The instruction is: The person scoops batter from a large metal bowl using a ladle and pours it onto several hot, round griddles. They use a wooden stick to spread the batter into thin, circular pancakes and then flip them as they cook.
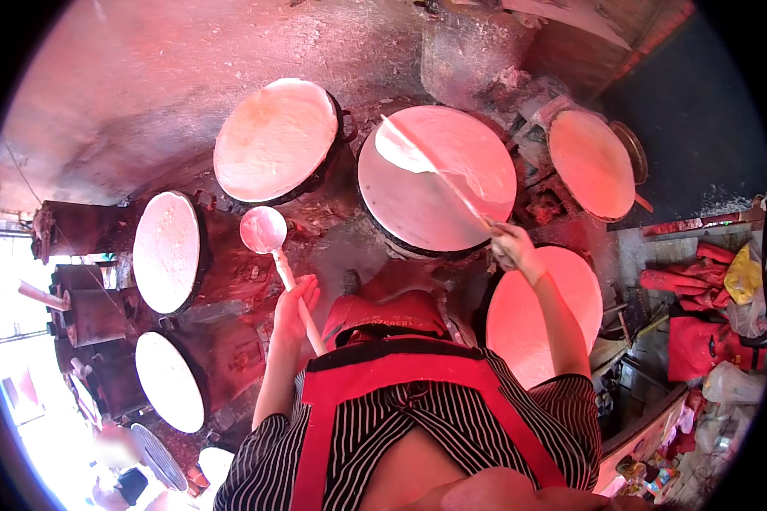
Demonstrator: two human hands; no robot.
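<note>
My left hand grips the wooden handle of a ladle, whose round bowl looks coated in pale batter. In my right hand is a long thin stick, laid slantwise over the round griddle in front of me. Pale batter covers the far and right part of that griddle, with a thick white pool beside the stick; the near left part shows bare surface. Under my right forearm lies another round griddle with a pale sheet over it.
More round griddles covered in pale sheets stand at the upper left, left, lower left and right. Dark metal drums are at the far left. Red cloths and plastic bags lie at the right. Haze hangs over the stoves.
</note>
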